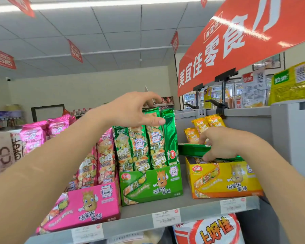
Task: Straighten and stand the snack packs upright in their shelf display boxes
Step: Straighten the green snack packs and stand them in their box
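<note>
The left forearm (42, 164) crosses the bottom-left corner closest to the lens, reaching up and right. Its left hand (130, 110) arches over the upright green packs (144, 143), thumb laid across their fronts and fingers curled behind their tops, pinching the row between them. These packs stand on end in the green box (151, 184), long axes vertical, printed faces toward the camera, the rightmost one turned edge-on.

One loose green pack (194, 149) lies flat, long axis running left to right, its left end just beside the standing row. It hangs over the open top of the yellow box (224, 178), not in the green one. The right hand (220, 145) grips its right part, fingers curled over the top and thumb under, hiding that end.

Behind the right hand, yellow packs (201, 125) stand at the back of the yellow box. Left of the green box, the pink box (88, 203) holds pink packs (104, 155) leaning slightly. All three boxes sit on a grey shelf (197, 211) with price tags (166, 218) on its front edge. A red sign (236, 50) hangs overhead, and a bag (211, 231) shows below the shelf.
</note>
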Tool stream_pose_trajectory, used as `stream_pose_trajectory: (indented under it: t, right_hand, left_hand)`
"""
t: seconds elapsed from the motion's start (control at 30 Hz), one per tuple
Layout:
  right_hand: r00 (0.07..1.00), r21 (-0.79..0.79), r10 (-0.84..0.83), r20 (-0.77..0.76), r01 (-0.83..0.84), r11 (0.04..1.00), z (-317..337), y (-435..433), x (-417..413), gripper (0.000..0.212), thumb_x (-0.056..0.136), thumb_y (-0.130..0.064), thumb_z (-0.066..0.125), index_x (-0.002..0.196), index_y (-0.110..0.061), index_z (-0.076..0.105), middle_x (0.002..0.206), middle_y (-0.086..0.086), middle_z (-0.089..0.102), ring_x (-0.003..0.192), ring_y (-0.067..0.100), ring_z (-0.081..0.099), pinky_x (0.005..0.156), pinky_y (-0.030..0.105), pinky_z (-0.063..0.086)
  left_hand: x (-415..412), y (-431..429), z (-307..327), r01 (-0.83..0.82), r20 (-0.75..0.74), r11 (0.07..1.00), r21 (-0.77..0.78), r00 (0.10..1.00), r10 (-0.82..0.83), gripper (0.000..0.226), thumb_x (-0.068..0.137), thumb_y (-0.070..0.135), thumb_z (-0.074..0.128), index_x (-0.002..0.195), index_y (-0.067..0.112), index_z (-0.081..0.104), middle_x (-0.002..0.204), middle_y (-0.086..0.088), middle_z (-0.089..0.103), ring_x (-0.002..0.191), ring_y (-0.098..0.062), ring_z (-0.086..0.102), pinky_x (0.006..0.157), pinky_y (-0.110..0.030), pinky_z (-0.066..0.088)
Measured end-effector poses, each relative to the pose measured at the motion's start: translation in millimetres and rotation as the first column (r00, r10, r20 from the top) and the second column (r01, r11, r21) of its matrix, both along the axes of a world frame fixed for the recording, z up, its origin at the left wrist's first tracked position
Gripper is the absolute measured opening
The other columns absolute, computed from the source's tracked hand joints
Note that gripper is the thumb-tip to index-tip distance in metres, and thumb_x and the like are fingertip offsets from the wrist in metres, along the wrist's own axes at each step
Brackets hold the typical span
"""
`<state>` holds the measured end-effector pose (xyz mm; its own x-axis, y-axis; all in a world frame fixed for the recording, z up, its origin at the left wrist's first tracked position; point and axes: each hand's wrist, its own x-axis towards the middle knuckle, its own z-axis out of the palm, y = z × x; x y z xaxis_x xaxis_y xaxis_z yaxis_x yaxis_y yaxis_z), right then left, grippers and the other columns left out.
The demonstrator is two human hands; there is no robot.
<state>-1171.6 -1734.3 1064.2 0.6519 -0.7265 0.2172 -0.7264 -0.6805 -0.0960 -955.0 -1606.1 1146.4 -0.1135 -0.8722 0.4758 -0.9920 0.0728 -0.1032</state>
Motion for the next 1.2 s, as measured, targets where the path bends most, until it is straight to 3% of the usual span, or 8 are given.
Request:
stream_pose_trajectory:
  t: [0.2, 0.37, 0.53, 0.6, 0.8, 0.93, 1.1, 1.2]
  right_hand:
    - [0.881, -0.034, 0.051, 0.471, -0.039, 0.999, 12, -5, -12, 0.036, 0.078, -0.033, 0.077, 0.108, -0.023, 0.059, 0.101, 0.003, 0.063, 0.081, 0.015, 0.061, 0.068, 0.032, 0.048]
    - [0.287, -0.207, 0.248, 0.925, -0.165, 0.964, 44, 15, -1, 0.034, 0.071, -0.022, 0.077, 0.095, -0.026, 0.053, 0.085, -0.005, 0.057, 0.07, 0.004, 0.055, 0.064, 0.029, 0.045]
    - [-0.11, -0.413, 0.405, 0.908, -0.402, 0.817, 94, 59, 14, 0.043, 0.072, -0.02, 0.077, 0.103, -0.031, 0.049, 0.102, -0.002, 0.066, 0.093, 0.01, 0.068, 0.076, 0.031, 0.059]
    - [-0.131, -0.416, 0.408, 0.903, -0.499, 0.76, 107, 68, 29, 0.049, 0.074, -0.015, 0.078, 0.109, -0.027, 0.046, 0.104, -0.001, 0.065, 0.093, 0.012, 0.07, 0.073, 0.033, 0.061]
    - [0.18, -0.317, 0.404, 0.897, -0.375, 0.871, 99, 46, 74, 0.068, 0.073, -0.022, 0.078, 0.127, -0.025, 0.037, 0.105, -0.009, 0.063, 0.097, 0.012, 0.064, 0.086, 0.046, 0.056]
    - [0.183, -0.331, 0.405, 0.896, -0.334, 0.882, 90, 38, 76, 0.083, 0.075, -0.027, 0.072, 0.144, -0.027, 0.025, 0.111, -0.007, 0.064, 0.1, 0.013, 0.065, 0.091, 0.045, 0.054]
    - [-0.091, -0.442, 0.436, 0.895, -0.291, 0.848, 91, 41, 63, 0.068, 0.077, -0.023, 0.07, 0.138, -0.021, 0.039, 0.111, 0.004, 0.066, 0.1, 0.018, 0.066, 0.09, 0.05, 0.054]
    - [-0.258, -0.404, 0.332, 0.908, -0.317, 0.858, 88, 47, 54, 0.047, 0.082, -0.015, 0.068, 0.125, -0.016, 0.048, 0.101, 0.003, 0.064, 0.093, 0.02, 0.066, 0.087, 0.054, 0.054]
  left_hand:
    - [32, 26, 4, -0.223, -0.03, 0.927, 0.301, 0.97, 0.243, 0.102, 0.063, 0.078, 0.058, 0.15, 0.038, 0.023, 0.152, 0.012, 0.036, 0.128, -0.008, 0.042, 0.112, -0.028, 0.026]
    - [29, 21, -12, -0.206, 0.026, 0.972, 0.117, 0.979, 0.204, 0.099, 0.068, 0.077, 0.057, 0.151, 0.032, 0.026, 0.155, 0.006, 0.036, 0.135, -0.017, 0.041, 0.11, -0.031, 0.027]
    - [18, 27, -15, -0.211, 0.109, 0.977, 0.039, 0.972, 0.206, 0.099, 0.069, 0.072, 0.06, 0.15, 0.022, 0.032, 0.154, 0.003, 0.037, 0.139, -0.02, 0.038, 0.11, -0.032, 0.03]
    - [12, 31, -15, -0.181, 0.091, 0.983, 0.0, 0.979, 0.18, 0.098, 0.068, 0.071, 0.063, 0.147, 0.019, 0.039, 0.15, 0.001, 0.043, 0.136, -0.02, 0.042, 0.108, -0.03, 0.033]
    - [-15, 28, -35, -0.162, 0.116, 0.929, -0.331, 0.971, 0.211, 0.074, 0.065, 0.078, 0.064, 0.119, 0.027, 0.065, 0.109, 0.002, 0.072, 0.102, -0.021, 0.065, 0.084, -0.034, 0.053]
    - [-40, 15, -48, -0.208, 0.123, 0.815, -0.54, 0.939, 0.321, 0.058, 0.07, 0.076, 0.059, 0.099, 0.025, 0.065, 0.081, 0.007, 0.057, 0.08, -0.024, 0.064, 0.059, -0.031, 0.046]
    - [-57, 10, -36, -0.073, 0.046, 0.87, -0.489, 0.993, 0.109, 0.049, 0.094, 0.059, 0.042, 0.088, 0.018, 0.067, 0.076, 0.001, 0.062, 0.074, -0.024, 0.062, 0.061, -0.033, 0.045]
    - [-39, 24, -15, 0.094, -0.384, 0.969, -0.227, 0.906, -0.178, 0.035, 0.1, 0.033, 0.04, 0.095, 0.023, 0.073, 0.086, 0.01, 0.07, 0.088, -0.004, 0.066, 0.067, -0.027, 0.053]
